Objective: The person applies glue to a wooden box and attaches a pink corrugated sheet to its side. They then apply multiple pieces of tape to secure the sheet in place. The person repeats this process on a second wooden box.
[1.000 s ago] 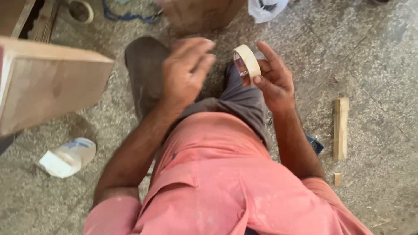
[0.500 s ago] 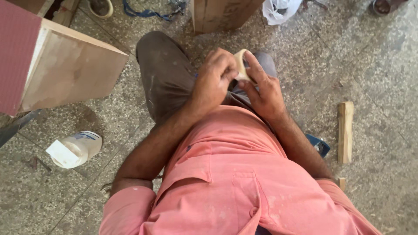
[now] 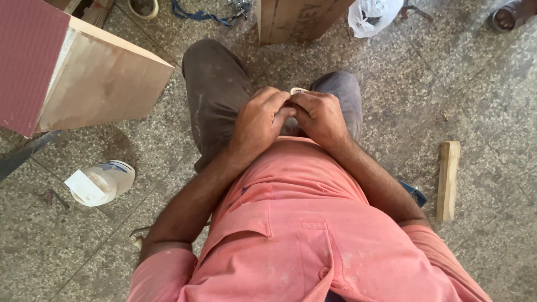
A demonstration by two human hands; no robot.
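- The tape roll (image 3: 298, 90) shows only as a pale sliver of rim above the knuckles, over the lap between the two knees; the rest is hidden by both hands.
- Right hand (image 3: 320, 116) is curled round the roll, fingers clenched on it from the right side.
- Left hand (image 3: 258, 120) is pressed against the right, fingertips bent in toward the roll; whether they pinch the roll itself or a loose end cannot be told.
- By its look the roll should be light and fairly stiff as a ring, with a smooth outer face; it is best held by the rim or through the core, keeping skin off any sticky side.
- Below the hands are dusty dark trousers (image 3: 215, 89) and a pink shirt (image 3: 302, 223).
- On the stone floor (image 3: 492, 95): a wood block (image 3: 448, 179) toward the right edge, a white plastic jar (image 3: 103, 182) lying on its side toward the left edge.
- A plywood box (image 3: 95, 84) with a reddish face stands at the top left corner; a cardboard box (image 3: 296, 19) and a white bag (image 3: 372, 14) sit at the top edge.
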